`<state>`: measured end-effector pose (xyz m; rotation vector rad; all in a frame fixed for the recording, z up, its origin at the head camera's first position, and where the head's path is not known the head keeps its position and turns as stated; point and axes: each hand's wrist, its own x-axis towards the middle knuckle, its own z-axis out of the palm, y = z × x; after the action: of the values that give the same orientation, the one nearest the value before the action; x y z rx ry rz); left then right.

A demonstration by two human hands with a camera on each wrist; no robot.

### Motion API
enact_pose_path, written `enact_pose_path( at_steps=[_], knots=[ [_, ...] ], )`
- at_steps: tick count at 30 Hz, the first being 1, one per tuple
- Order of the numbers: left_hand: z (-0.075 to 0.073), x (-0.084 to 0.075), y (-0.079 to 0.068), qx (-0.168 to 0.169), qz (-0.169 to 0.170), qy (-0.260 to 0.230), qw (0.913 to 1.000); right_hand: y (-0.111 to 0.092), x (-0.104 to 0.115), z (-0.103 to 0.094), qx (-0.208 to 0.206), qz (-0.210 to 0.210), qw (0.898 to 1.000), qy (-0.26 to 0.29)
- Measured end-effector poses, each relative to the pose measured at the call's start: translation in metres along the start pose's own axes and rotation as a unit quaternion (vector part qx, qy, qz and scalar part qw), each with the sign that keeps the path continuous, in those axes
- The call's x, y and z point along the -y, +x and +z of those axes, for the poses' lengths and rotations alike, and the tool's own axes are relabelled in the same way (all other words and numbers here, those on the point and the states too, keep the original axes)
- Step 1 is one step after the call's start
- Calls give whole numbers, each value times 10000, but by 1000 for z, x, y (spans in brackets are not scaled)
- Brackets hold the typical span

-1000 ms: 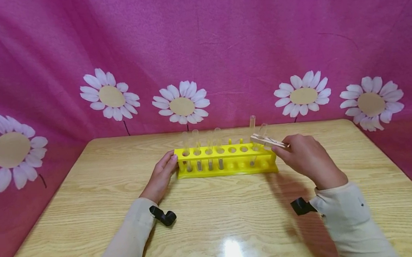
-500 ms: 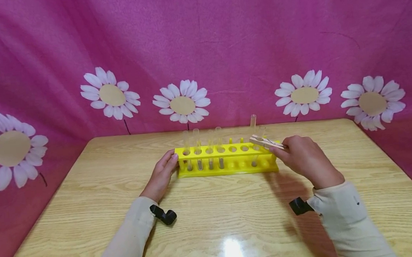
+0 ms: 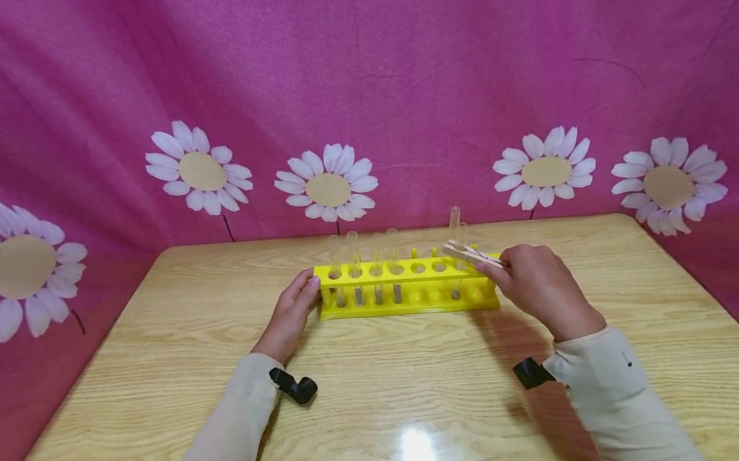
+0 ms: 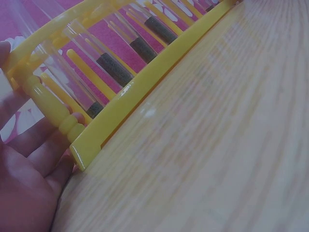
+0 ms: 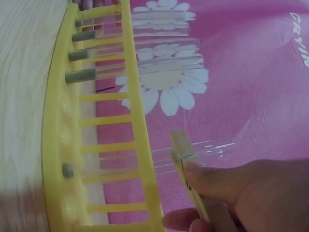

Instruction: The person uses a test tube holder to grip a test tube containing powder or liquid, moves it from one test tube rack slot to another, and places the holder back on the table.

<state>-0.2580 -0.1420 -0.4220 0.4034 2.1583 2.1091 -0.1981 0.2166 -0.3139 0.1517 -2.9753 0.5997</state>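
A yellow test tube rack (image 3: 408,308) stands on the table, and my left hand (image 3: 289,311) grips its left end, with fingers (image 4: 48,145) behind the end post. Several clear test tubes (image 5: 145,72) with dark grey contents stand in its left holes. My right hand (image 3: 536,282) pinches a wooden clothespin (image 3: 465,252) above the right part of the rack. The clothespin's tip overlaps a test tube (image 3: 463,232) in a right-hand hole; grey matter (image 5: 67,170) sits at that tube's bottom. Just behind it rises another clear tube (image 3: 455,218), taller in view.
Yellow pegs (image 3: 414,254) stick up behind the rack's top bar. The rack rests on a wood-grain table (image 3: 382,389). A pink cloth (image 3: 422,74) printed with white flowers hangs beyond and beside it.
My right hand and the clothespin have shifted slightly left. The tube at its tip, which leaned right a second ago, is now more upright. My left hand and the rack hold nearly still.
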Motion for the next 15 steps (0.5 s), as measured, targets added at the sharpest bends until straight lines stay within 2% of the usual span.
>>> enact_pose_path(
  at_steps=[9,15],
  knots=[
    [0,0,0,-17,-50,-101,9999,1,-1,2,-252,-178,9995,-66],
    [0,1,1,4,-41,-31,10000,-1,2,-1,-795,-294,9964,-29]
  ],
)
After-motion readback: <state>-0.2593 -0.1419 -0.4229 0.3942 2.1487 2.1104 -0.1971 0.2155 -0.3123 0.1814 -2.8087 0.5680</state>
